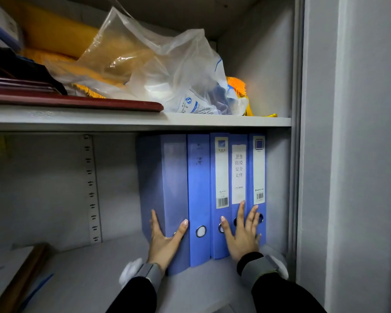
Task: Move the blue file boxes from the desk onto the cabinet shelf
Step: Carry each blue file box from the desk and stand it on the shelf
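Observation:
Several blue file boxes stand upright side by side on the lower cabinet shelf (pixel 99 267), packed against the right wall. The widest, leftmost box (pixel 167 177) sticks out a little further than the others. My left hand (pixel 164 239) clasps its lower front corner, fingers on its left side and thumb on its spine. My right hand (pixel 243 233) lies flat with spread fingers against the lower spines of the right boxes (pixel 239 172), holding nothing.
The upper shelf (pixel 145 122) carries a dark red folder (pixel 77 101), a clear plastic bag (pixel 167 71) and yellow fabric. A brown-edged board (pixel 20 279) lies at the lower shelf's left. The cabinet's frame (pixel 299 154) stands at right.

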Demonstrator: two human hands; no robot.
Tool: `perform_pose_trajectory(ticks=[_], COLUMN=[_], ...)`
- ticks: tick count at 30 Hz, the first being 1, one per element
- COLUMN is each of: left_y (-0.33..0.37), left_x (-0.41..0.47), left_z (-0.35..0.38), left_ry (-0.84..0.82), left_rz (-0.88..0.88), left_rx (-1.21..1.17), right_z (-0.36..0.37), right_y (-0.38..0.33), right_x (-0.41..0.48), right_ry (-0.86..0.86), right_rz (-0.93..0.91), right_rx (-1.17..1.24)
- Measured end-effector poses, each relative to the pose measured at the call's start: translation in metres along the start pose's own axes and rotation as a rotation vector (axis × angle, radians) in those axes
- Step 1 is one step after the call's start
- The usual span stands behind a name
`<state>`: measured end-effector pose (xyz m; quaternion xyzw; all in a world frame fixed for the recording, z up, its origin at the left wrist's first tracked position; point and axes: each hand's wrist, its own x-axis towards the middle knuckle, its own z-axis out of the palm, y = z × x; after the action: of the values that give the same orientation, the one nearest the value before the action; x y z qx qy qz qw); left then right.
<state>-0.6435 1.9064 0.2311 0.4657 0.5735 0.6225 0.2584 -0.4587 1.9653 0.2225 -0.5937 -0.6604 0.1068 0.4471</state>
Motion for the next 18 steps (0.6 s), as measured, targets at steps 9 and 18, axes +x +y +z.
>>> perform_pose_trajectory(ticks=[9,18], left_y=[0.010,0.040], left_x=[-0.005,-0.014], left_z=[-0.010,-0.030], left_ry=[-0.005,0.020], left_rz=[0.037,0.202], left_rx=[-0.006,-0.018], right_z=[-0.035,-0.039], right_y=[0.008,-0.033], right_x=[0.009,-0.012], right_ry=[-0.151,-0.014], right_rz=[0.031,-0.187], right_rx=[-0.084,0.023])
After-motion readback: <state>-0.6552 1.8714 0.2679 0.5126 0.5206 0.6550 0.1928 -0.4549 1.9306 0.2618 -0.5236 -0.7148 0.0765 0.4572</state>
